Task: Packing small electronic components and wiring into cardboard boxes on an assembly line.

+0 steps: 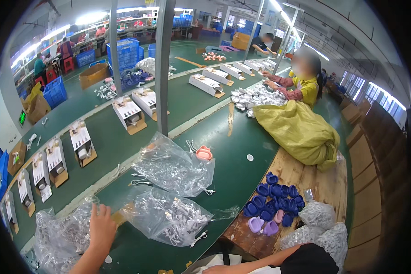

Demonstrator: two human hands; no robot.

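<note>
My left hand [102,224] reaches over the right edge of a clear plastic bag [59,237] holding white cables. Its fingers are stretched and slightly apart, with nothing visible in them. To its right lies another clear bag [169,217], its white charging cables bunched toward one end. Behind that rests a third clear bag [173,169], with a pink frog-shaped case [204,153] at its far corner. My right hand [217,270] is low at the bottom edge, near a white cloth [214,262]; its fingers are cut off from view.
A wooden board [246,233] bears blue silicone cases [265,201] and bagged white cables [317,214]. Open boxes [40,176] line the conveyor [109,150], beyond a grey post [163,68]. A co-worker in yellow [308,89] handles white parts [255,97] beside a yellow-green sack [301,128].
</note>
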